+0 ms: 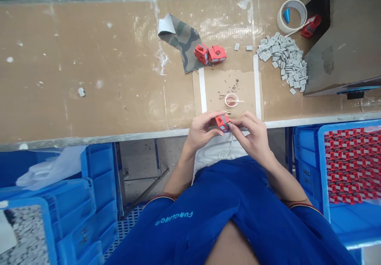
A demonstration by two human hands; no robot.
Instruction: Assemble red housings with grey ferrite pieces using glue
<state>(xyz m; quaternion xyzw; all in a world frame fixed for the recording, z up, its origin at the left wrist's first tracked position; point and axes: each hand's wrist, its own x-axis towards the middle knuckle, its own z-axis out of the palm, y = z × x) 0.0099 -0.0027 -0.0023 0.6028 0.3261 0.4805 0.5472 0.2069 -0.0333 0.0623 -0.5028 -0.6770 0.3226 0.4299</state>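
Workbench (89, 70), topped with worn cardboard, runs beyond the fingers, with blue crates below it on both sides. The crate (309, 153) right of the fingers holds rows of red parts (348, 165), too many to count. Left of the fingers, one stack of crates (74, 217) stands, and its contents can't be made out.

Ahead of the fingers lie one camouflage cloth (178, 38), two red blocks (210, 54), and a heap of gray pieces (282, 58), also too many to count. Two more gray pieces (242, 47) sit apart from it. Farther right are one tape roll (291, 16), one blue cone (286, 15), and another red part (311, 26). Just ahead of the fingers, one small cup (231, 99) with a thin stick sits on a cardboard sheet (226, 90) between two white strips (202, 90).

The left hand (202, 132) and right hand (251, 134) meet at the bench edge, their fingers (235, 124) closed narrowly on one red block (223, 122). A slipping grip could drop it off the edge, since nothing lies beneath it but the person's lap. A careless knuckle could tip the cup, which stands close by.
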